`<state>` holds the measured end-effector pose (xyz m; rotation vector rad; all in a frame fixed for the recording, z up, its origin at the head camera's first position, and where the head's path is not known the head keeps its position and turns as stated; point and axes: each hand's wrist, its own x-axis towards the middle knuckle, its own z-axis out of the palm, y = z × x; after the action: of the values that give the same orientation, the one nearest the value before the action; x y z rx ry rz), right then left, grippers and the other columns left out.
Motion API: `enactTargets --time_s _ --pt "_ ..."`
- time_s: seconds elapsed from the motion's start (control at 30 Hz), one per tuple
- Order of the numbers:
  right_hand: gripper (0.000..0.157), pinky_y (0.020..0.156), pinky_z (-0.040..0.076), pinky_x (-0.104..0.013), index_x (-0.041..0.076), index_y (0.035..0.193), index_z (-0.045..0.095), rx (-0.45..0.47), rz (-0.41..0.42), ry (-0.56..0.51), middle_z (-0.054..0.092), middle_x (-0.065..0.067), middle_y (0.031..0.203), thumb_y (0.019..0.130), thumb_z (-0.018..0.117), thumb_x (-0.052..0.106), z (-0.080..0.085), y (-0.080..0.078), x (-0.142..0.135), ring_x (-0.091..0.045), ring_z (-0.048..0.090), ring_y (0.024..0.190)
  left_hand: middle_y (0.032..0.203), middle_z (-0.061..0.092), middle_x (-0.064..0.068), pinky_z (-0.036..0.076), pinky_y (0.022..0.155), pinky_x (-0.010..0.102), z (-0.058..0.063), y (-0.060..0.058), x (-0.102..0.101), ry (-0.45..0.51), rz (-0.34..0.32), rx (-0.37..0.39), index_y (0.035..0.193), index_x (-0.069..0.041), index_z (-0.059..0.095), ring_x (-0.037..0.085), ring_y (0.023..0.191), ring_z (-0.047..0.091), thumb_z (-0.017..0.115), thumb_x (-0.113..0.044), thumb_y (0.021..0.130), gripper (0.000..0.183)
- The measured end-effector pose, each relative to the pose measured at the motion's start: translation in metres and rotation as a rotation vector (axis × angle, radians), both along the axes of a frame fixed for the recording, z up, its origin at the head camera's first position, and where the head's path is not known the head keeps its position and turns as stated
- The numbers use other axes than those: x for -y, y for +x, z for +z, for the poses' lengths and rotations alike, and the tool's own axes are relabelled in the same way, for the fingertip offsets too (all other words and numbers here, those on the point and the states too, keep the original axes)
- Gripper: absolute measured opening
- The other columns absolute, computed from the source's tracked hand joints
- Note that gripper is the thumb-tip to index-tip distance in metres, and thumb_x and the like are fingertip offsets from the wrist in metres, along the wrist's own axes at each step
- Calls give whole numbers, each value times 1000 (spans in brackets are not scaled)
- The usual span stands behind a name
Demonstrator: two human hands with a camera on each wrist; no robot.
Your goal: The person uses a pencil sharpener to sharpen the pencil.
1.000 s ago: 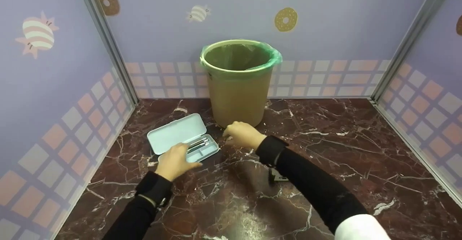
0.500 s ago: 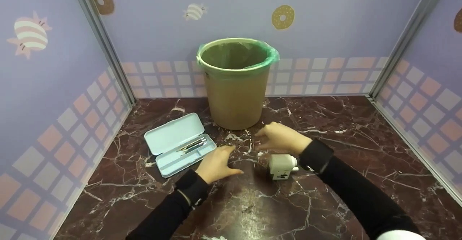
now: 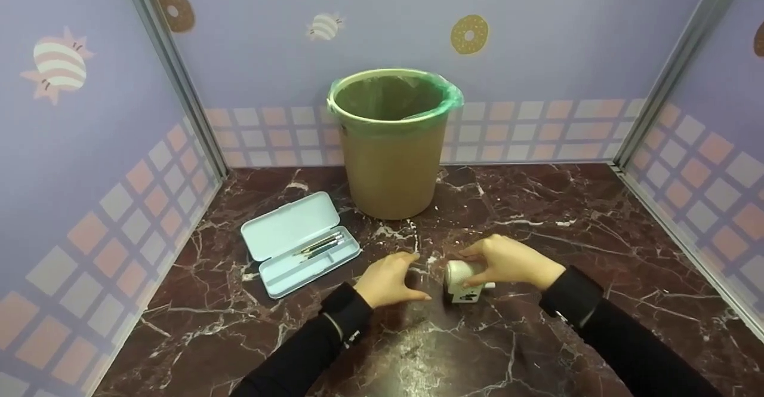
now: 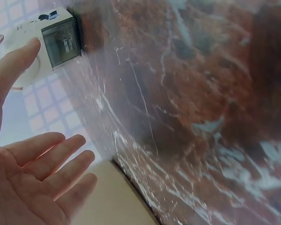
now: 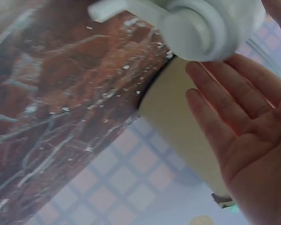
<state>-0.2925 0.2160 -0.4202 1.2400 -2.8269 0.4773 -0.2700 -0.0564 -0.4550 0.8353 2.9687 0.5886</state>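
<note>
A white crank pencil sharpener (image 3: 459, 275) stands on the dark marbled tabletop, slightly right of the middle. My right hand (image 3: 510, 261) is over and around it, thumb in front and fingers behind. In the right wrist view those fingers (image 5: 234, 93) are straight beside the sharpener's crank (image 5: 187, 30); whether they touch it I cannot tell. To the left, my left hand (image 3: 388, 280) is apart from the sharpener, with thumb and fingers spread and nothing held. The left wrist view shows the sharpener's see-through shavings drawer (image 4: 63, 43).
A light blue pencil case (image 3: 289, 230) lies with its lid up on the left, several pencils (image 3: 322, 245) inside. Behind stands a beige bin (image 3: 391, 164) with a green liner (image 3: 450, 99). Small shavings (image 3: 412, 224) dot the tabletop. Patterned walls (image 3: 704, 164) enclose the back and sides.
Both hands have moved to the right: the left away from the pencil case, the right from near the bin to the sharpener. The sharpener, earlier mostly hidden by the right arm, has come into view.
</note>
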Motion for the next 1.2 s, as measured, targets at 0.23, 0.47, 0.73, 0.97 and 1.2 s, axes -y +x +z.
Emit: enactTargets --time_s 0.23,0.47,0.73,0.97,1.2 --pt "46 69 58 -28 5 114 77 -33 -23 -68 81 -8 98 78 87 32 -20 5 -9 -14 73 77 140 65 16 51 109 46 -8 -2 -11 -7 -34 -10 142 -2 57 31 128 65 86 -49 76 86" --pt "38 66 57 -25 6 108 77 -18 -44 -137 80 -8 96 79 87 28 -29 7 -9 -13 72 76 140 66 16 54 106 45 -13 -4 -14 15 -41 -6 142 -2 58 32 125 66 87 -49 75 87" --pt "35 59 50 -18 7 104 77 27 -149 -191 79 -5 88 80 86 31 -27 14 -7 2 60 65 138 68 13 56 102 45 -14 -5 -20 18 -36 9 142 -6 58 31 122 68 87 -52 74 87" --pt "32 56 48 -18 10 102 78 73 -288 -366 78 -3 82 84 83 35 -22 20 2 1 60 59 138 67 14 55 104 46 -11 0 -26 80 3 10 143 -4 56 32 123 68 86 -55 74 91" --pt "37 59 49 -19 9 99 79 57 -426 -444 79 -5 86 82 84 41 -16 25 15 -7 65 65 127 74 9 59 94 41 -10 4 -35 218 43 -53 136 -11 63 26 111 73 88 -46 74 75"
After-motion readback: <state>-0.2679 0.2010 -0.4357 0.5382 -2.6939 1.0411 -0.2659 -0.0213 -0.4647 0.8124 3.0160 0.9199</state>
